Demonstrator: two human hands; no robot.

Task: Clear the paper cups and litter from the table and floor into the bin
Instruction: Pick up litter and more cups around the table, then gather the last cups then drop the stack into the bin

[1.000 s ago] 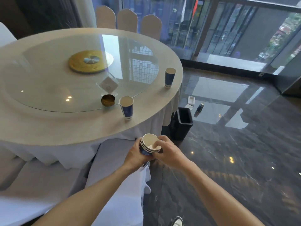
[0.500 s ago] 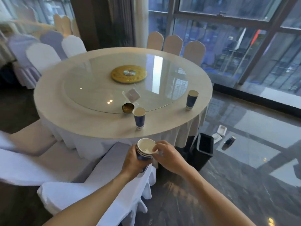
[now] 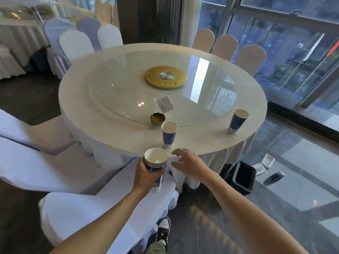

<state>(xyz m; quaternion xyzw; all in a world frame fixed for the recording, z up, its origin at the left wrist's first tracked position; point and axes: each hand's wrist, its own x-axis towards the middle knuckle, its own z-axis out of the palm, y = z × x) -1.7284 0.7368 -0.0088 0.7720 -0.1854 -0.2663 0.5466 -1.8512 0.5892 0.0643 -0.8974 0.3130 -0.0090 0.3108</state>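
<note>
My left hand [image 3: 145, 176] grips a stack of nested blue paper cups [image 3: 155, 163] just in front of the round table's [image 3: 119, 142] near edge. To the right of the stack, my right hand [image 3: 189, 165] hovers open with fingers spread, just below a single blue cup [image 3: 169, 133] standing near the table edge. Another blue cup [image 3: 237, 121] stands at the table's right rim. On the floor to the right, a black bin [image 3: 243, 177] stands open. Beyond it lie a white box [image 3: 266, 163] and a fallen blue cup [image 3: 274, 177].
A brass ashtray [image 3: 158, 118] and a clear card stand [image 3: 165, 104] sit on the glass turntable [image 3: 128, 88]. White-covered chairs [image 3: 77, 208] crowd the left and near side; my shoe [image 3: 163, 229] shows below. Beige chairs [image 3: 224, 46] and windows lie behind the table.
My right hand has come off the rim of the cup stack and opened beside it. The view has lifted and shifted, showing more of the table and the chairs on the left.
</note>
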